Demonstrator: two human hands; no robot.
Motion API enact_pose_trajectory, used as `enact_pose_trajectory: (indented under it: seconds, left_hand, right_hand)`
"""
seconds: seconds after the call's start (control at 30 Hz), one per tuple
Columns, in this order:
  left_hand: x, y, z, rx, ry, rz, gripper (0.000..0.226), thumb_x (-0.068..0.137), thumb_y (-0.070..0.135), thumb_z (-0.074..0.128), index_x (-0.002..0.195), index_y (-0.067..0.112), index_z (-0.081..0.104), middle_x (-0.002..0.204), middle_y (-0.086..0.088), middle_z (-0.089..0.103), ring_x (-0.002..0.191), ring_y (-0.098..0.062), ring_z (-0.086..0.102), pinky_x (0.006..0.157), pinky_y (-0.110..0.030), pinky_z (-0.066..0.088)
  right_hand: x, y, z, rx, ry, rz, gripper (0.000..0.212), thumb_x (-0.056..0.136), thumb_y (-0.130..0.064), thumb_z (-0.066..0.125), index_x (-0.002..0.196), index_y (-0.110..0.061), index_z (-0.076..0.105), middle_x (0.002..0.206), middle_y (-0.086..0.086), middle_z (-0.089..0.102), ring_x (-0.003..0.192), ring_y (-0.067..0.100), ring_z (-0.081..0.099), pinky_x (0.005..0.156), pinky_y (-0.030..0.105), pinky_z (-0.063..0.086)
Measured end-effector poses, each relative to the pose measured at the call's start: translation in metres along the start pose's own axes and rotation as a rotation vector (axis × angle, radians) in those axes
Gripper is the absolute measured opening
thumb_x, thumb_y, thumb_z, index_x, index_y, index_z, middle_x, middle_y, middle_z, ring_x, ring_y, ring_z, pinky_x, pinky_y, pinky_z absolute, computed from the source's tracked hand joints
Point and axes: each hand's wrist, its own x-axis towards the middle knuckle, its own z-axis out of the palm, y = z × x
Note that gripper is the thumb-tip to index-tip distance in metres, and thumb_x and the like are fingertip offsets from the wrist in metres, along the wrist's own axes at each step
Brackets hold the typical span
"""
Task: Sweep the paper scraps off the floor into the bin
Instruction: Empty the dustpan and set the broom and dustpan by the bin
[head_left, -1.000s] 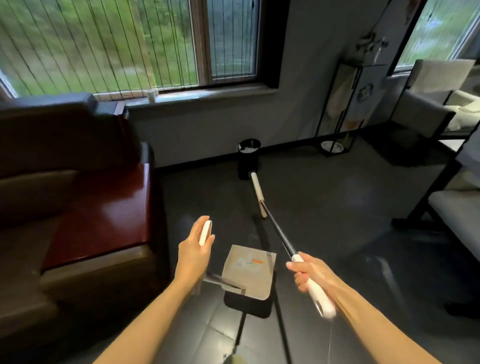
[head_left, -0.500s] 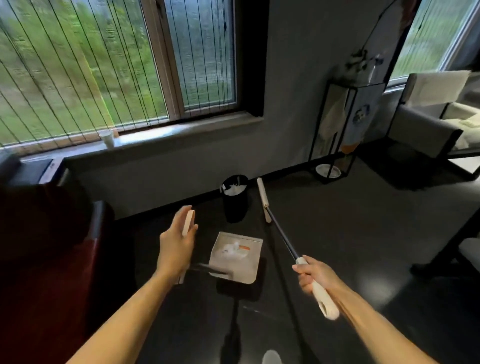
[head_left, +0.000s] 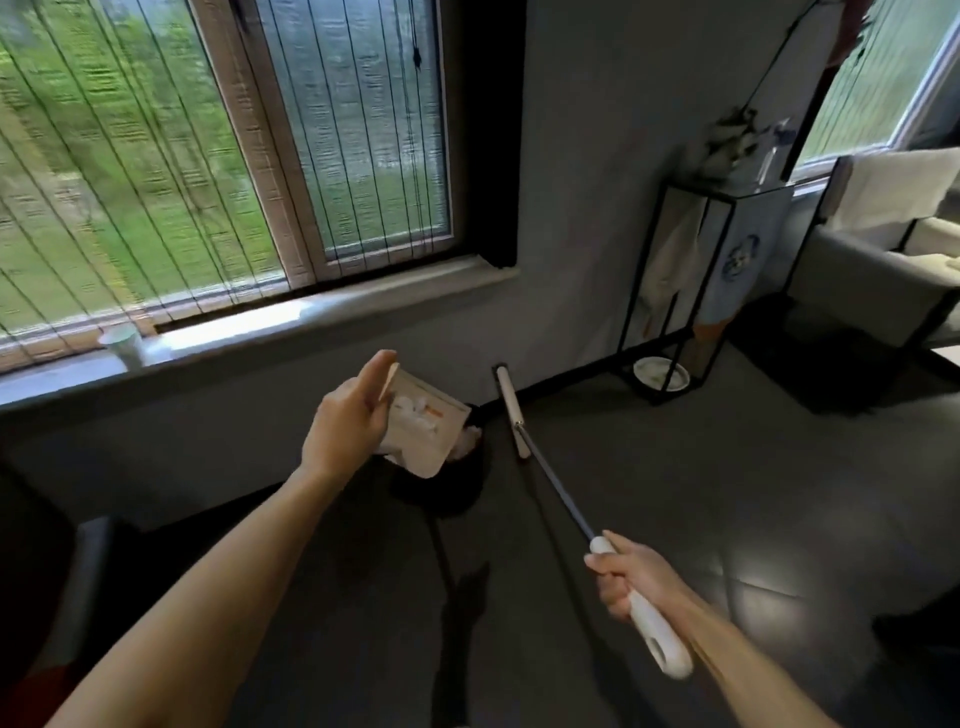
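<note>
Paper scraps (head_left: 415, 418) tip toward the bin (head_left: 452, 488) at twelve o'clock, left hand (head_left: 345, 423) gripping the newly lifted dustpan (head_left: 431, 441), right hand (head_left: 631, 582) clutching broom (head_left: 550, 478).

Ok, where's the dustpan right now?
Head view, centre: the dustpan is tilted over the bin, held by the left hand, with the broom just to its right.

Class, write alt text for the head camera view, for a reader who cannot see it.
A person's left hand holds a tilted dustpan of paper scraps over a black bin below a window. The right hand grips a long-handled broom that points toward the wall.
</note>
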Motion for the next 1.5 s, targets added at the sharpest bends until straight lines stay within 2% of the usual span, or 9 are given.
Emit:
enact_pose_trajectory:
  seconds: [0.23, 0.43, 0.5, 0.57, 0.67, 0.77, 0.87, 1.07, 1.5]
  left_hand:
    - [0.080, -0.049, 0.072, 0.277, -0.347, 0.270, 0.061, 0.089, 0.021, 0.058, 0.139, 0.036, 0.025, 0.105, -0.014, 0.060, 0.077, -0.038, 0.064, 0.063, -0.045, 0.055]
    - [0.065, -0.048, 0.114, 0.194, -0.444, 0.372, 0.047, 0.090, 0.032, 0.043, 0.135, 0.036, 0.028, 0.093, -0.009, 0.061, 0.059, -0.034, 0.062, 0.047, -0.038, 0.052]
    - [0.049, -0.041, 0.118, 0.206, -0.526, 0.389, 0.046, 0.092, 0.057, 0.026, 0.135, 0.039, 0.029, 0.099, -0.006, 0.060, 0.065, -0.031, 0.065, 0.052, -0.037, 0.052]
    - [0.037, -0.029, 0.120, 0.219, -0.670, 0.341, 0.068, 0.082, 0.076, 0.011, 0.140, 0.045, 0.026, 0.106, -0.002, 0.056, 0.080, -0.027, 0.065, 0.066, -0.036, 0.052]
    - [0.030, -0.012, 0.125, 0.066, -0.871, 0.103, 0.055, 0.087, 0.067, 0.020, 0.139, 0.059, 0.008, 0.119, 0.004, 0.056, 0.106, -0.020, 0.059, 0.093, -0.032, 0.044]
    - [0.030, -0.006, 0.129, -0.123, -0.879, -0.119, 0.066, 0.093, 0.052, 0.041, 0.142, 0.053, -0.003, 0.125, -0.001, 0.060, 0.113, -0.018, 0.057, 0.100, -0.031, 0.037]
    - [0.031, -0.003, 0.135, -0.050, -0.913, -0.208, 0.072, 0.091, 0.054, 0.045, 0.146, 0.046, -0.001, 0.122, -0.010, 0.058, 0.105, -0.019, 0.058, 0.098, -0.034, 0.041]
    - [0.018, 0.010, 0.138, 0.106, -0.892, -0.133, 0.060, 0.092, 0.053, 0.044, 0.144, 0.032, 0.025, 0.125, -0.010, 0.055, 0.105, -0.021, 0.058, 0.089, -0.034, 0.050]
    - [-0.003, 0.035, 0.152, 0.469, -1.058, 0.207, 0.048, 0.095, 0.055, 0.033, 0.133, 0.027, 0.031, 0.109, -0.008, 0.062, 0.096, -0.026, 0.063, 0.081, -0.041, 0.052]
  right_hand:
    - [0.061, -0.041, 0.008, 0.042, 0.042, 0.030, 0.072, 0.090, 0.005, 0.052, 0.149, -0.021, 0.021, 0.042, 0.001, 0.043, 0.029, 0.008, 0.039, 0.029, 0.016, 0.033]
    - [0.079, -0.061, -0.012, 0.068, 0.075, 0.012, 0.073, 0.089, 0.004, 0.054, 0.150, -0.021, 0.021, 0.046, 0.001, 0.048, 0.034, 0.006, 0.043, 0.030, 0.019, 0.035]
    - [0.082, -0.067, -0.019, 0.058, 0.089, 0.017, 0.075, 0.089, 0.004, 0.055, 0.150, -0.022, 0.021, 0.045, 0.000, 0.048, 0.034, 0.006, 0.043, 0.031, 0.019, 0.035]
    - [0.085, -0.072, -0.024, 0.068, 0.100, 0.014, 0.074, 0.089, 0.004, 0.055, 0.150, -0.023, 0.021, 0.044, 0.000, 0.047, 0.034, 0.006, 0.042, 0.031, 0.019, 0.035]
    - [0.085, -0.078, -0.030, 0.065, 0.108, 0.000, 0.074, 0.090, 0.005, 0.054, 0.150, -0.023, 0.020, 0.043, -0.002, 0.044, 0.033, 0.005, 0.040, 0.031, 0.019, 0.034]
    - [0.084, -0.077, -0.034, 0.075, 0.090, -0.012, 0.075, 0.090, 0.005, 0.054, 0.150, -0.022, 0.019, 0.042, -0.002, 0.044, 0.032, 0.005, 0.039, 0.030, 0.018, 0.033]
    - [0.082, -0.074, -0.032, 0.098, 0.063, -0.010, 0.074, 0.090, 0.005, 0.053, 0.150, -0.022, 0.019, 0.044, -0.001, 0.044, 0.032, 0.005, 0.039, 0.030, 0.017, 0.033]
    - [0.081, -0.065, -0.029, 0.114, 0.015, -0.003, 0.074, 0.090, 0.004, 0.053, 0.150, -0.022, 0.019, 0.046, -0.001, 0.044, 0.032, 0.005, 0.039, 0.031, 0.016, 0.034]
    - [0.074, -0.050, -0.049, 0.106, 0.023, 0.015, 0.076, 0.089, 0.003, 0.057, 0.150, -0.024, 0.019, 0.048, 0.001, 0.048, 0.034, 0.006, 0.042, 0.033, 0.018, 0.037]
